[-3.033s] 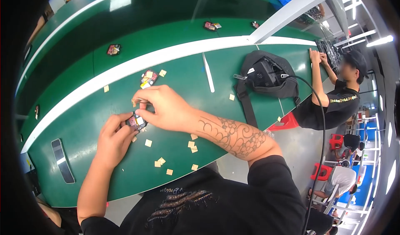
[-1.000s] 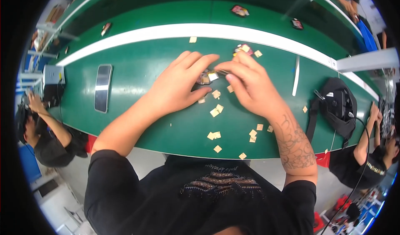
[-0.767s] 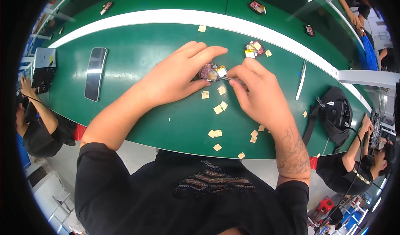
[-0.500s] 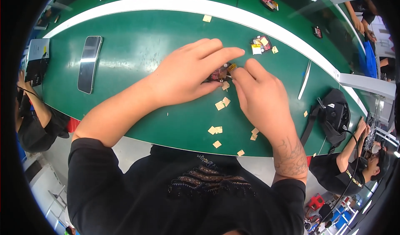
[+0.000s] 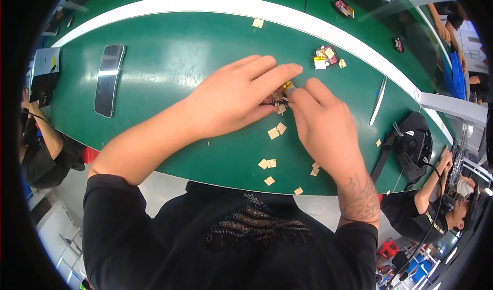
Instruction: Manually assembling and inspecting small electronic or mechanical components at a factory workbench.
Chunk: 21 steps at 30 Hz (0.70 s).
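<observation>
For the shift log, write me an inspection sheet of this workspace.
Surface: green tabletop, faint dark marks beyond the left forearm; white rail along its far side.
Work pieces: small device, partly hidden by the left hand; second device beyond the right hand.
Clutter: loose tan squares, phone, white strip, black bag.
Hands: left thumb and index finger flank the small device; right fingertips pinched at its right edge, their grip mostly hidden.
Cables: black cable running from the bag.
Surroundings: co-workers at left and right; red stool.

Two near devices [image 5: 333, 60], one phone [image 5: 109, 82], one bag [image 5: 415, 140], ten-plus yellowish squares [image 5: 273, 134]
</observation>
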{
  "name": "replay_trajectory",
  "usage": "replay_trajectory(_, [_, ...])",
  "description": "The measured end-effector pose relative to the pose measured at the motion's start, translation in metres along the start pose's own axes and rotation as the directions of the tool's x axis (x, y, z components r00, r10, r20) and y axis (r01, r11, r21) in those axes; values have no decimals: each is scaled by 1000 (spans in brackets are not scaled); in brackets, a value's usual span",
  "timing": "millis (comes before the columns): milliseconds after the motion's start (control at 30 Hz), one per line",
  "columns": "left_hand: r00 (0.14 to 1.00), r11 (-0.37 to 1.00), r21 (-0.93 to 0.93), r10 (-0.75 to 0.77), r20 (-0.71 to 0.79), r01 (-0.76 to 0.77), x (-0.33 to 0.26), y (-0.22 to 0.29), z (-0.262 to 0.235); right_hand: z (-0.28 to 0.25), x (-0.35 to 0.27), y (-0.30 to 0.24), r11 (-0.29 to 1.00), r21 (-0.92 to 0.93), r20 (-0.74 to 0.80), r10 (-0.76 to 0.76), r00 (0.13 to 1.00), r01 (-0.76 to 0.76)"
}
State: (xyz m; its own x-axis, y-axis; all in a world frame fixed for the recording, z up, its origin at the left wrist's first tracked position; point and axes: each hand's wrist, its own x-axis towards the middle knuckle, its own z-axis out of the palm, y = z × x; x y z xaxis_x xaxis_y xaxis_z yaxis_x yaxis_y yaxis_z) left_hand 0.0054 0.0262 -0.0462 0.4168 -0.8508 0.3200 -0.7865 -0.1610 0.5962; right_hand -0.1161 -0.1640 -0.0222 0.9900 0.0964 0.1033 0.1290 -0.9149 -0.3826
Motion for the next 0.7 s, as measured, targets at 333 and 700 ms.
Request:
replay_trajectory(333, [999,999,51,-16,39,14,-3,5,-1,-3,1,-2,1000,6,31,17,999,-17])
replay_trajectory(700, [994,996,10,-93,51,92,-2,-6,-7,-1,11,43,727,673,58,135,989,-138])
